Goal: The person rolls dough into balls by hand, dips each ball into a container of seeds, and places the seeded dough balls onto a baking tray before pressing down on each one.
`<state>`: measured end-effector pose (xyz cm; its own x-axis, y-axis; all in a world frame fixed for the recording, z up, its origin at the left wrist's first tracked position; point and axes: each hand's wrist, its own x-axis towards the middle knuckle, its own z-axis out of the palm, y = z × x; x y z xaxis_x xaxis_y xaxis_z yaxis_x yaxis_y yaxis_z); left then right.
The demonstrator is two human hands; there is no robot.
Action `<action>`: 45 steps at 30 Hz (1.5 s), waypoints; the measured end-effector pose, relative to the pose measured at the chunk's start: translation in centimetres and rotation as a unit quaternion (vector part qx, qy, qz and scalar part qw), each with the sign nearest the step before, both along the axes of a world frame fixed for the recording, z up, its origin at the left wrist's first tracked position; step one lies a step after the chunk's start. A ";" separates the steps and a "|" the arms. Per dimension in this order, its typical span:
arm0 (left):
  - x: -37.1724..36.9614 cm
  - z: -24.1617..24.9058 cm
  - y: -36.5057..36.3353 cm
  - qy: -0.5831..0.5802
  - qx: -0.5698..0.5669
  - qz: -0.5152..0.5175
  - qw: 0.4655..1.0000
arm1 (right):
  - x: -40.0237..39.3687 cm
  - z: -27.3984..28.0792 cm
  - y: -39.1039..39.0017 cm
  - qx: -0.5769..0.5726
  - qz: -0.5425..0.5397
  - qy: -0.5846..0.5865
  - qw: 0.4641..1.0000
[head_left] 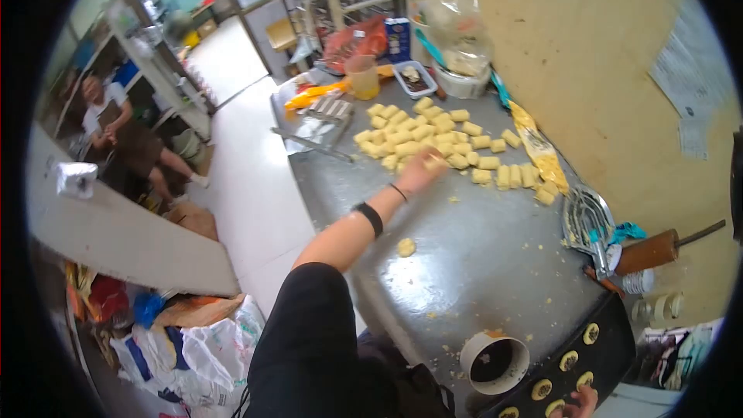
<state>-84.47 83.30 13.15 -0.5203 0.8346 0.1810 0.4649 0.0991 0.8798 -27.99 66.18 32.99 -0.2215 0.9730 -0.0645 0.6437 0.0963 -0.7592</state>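
My left hand [422, 172] reaches to the near edge of a pile of short pale yellow dough pieces [418, 133]; its fingers are bent around a piece of dough. A single dough piece [406, 247] lies apart on the metal table [364, 279]. At the bottom right my right hand [579, 404] is at a round filled pastry on a black tray [611, 325], its fingers partly cut off by the frame edge. Several round pastries with dark centres [569, 361] lie on that tray. Beside it stands a white round container [474, 356] with a dark inside.
Behind the pile are a cup [362, 77], a small tray [415, 80] and a white tub [462, 81]. A metal scoop [586, 220] and a brown roller [648, 253] lie by the wall. A person [116, 120] sits at the left.
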 end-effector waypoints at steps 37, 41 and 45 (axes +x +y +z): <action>45.6 10.9 -41.0 -0.721 0.123 0.069 0.678 | -5.3 -7.7 -19.1 0.232 0.331 0.219 0.888; 44.6 10.5 -41.9 -0.725 0.080 0.052 0.682 | -5.6 -7.8 -18.9 0.227 0.373 0.219 0.873; 41.7 5.3 -40.9 -0.658 0.220 -0.237 0.680 | -7.3 -8.7 -17.7 -0.140 0.304 0.533 0.777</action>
<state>-42.81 42.44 18.44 -0.1647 0.9806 0.1063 -0.8657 -0.1954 0.4610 -35.25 48.47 24.32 -0.7077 0.6484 0.2807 -0.4645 -0.1276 -0.8763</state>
